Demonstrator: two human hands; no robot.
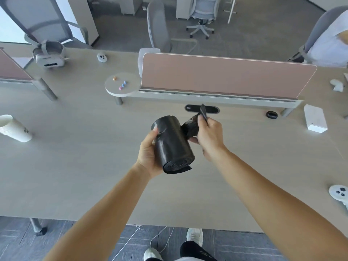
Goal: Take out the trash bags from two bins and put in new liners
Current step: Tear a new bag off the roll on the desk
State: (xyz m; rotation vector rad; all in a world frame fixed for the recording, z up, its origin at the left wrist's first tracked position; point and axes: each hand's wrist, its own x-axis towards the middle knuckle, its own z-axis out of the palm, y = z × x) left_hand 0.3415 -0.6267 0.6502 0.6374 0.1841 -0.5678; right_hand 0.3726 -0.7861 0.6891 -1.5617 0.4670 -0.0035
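Your left hand (148, 153) is wrapped around a black roll of bags (172, 146), thumb up near the roll's far end and fingers curled behind it, so the roll sits tilted in your palm above the desk (75, 166). The near end of the roll shows its coiled layers, with a loose flap sticking out just below your left fingers.

Just to the right, your right hand (209, 136) is pinched shut on the free end of the bag (194, 125), which runs from the upper side of the roll into your grip; a small black tip pokes out above your thumb. The two hands are close together, with only the gathered plastic between them.

Well to the right of your right hand, near the desk edge, lies a white controller (338, 192). Farther right and beyond it stands a white box (315, 118). Far to the left of your left hand, a paper cup (14, 129) lies on its side.

Beyond both hands, a dark cable slot (212, 109) is set in the desk, and behind it rises a pink divider (226, 76). To its left is a round shelf (122, 84) holding a few small coloured bits. Farther left, at the desk's far side, sits a white headset (49, 56). No bin is in view.
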